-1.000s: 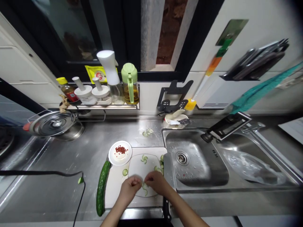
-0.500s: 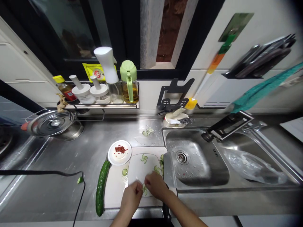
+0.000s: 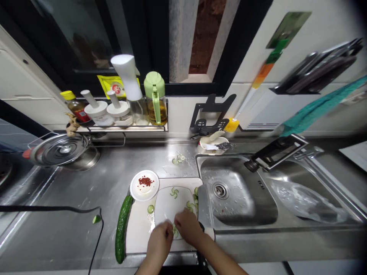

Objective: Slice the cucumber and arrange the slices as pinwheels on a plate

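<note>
A white square plate [image 3: 169, 204] rests on a pale cutting board [image 3: 137, 233]. Small fans of cucumber slices [image 3: 174, 192] are set at its far, right and near sides. Over the near side, my left hand [image 3: 160, 238] and my right hand [image 3: 187, 227] almost meet, fingers pinched. Cucumber slices [image 3: 175, 231] show just beneath the fingertips; what the fingers hold is hidden. More slices [image 3: 196, 194] lie at the board's right edge beside a cleaver blade [image 3: 205, 204], whose black handle [image 3: 202, 260] points toward me. Left of the board lies a whole cucumber [image 3: 124, 229].
A round white dish [image 3: 133, 193] with red bits overlaps the board's far left corner. The steel sink [image 3: 237, 191] is on the right. Behind stand an oil jug [image 3: 155, 99] and seasoning jars [image 3: 100, 114] on a rack. A black cable [image 3: 57, 208] crosses the counter at left.
Both hands stay pinched over the near side of the plate, with only slight finger movement. The view has shifted slightly; the plate, dish and whole cucumber keep their places.
</note>
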A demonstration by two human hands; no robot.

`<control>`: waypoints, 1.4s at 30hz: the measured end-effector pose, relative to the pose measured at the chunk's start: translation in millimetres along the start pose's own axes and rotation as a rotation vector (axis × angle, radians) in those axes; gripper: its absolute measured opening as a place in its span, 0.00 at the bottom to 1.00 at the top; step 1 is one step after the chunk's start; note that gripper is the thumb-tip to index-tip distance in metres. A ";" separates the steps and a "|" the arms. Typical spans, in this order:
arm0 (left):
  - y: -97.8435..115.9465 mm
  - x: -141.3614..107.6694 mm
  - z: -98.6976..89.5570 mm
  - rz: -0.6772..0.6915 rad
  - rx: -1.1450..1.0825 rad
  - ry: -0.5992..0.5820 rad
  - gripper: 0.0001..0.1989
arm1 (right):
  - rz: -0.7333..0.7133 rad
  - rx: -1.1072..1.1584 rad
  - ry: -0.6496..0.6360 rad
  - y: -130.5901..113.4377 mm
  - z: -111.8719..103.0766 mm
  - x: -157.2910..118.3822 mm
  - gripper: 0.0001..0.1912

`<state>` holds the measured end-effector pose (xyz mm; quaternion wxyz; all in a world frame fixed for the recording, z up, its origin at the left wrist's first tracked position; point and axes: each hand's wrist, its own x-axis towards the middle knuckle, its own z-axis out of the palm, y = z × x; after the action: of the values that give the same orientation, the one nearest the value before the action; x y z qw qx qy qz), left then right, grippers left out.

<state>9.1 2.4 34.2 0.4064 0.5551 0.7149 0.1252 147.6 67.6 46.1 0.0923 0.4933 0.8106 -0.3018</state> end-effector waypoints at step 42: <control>-48.0 38.2 -52.9 -0.131 0.024 0.345 0.10 | 0.101 0.082 0.140 6.4 9.3 -32.9 0.10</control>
<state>-64.2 34.1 20.9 0.2784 0.4825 0.8100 0.1835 167.9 39.8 50.8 0.0303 0.5567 0.7762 -0.2944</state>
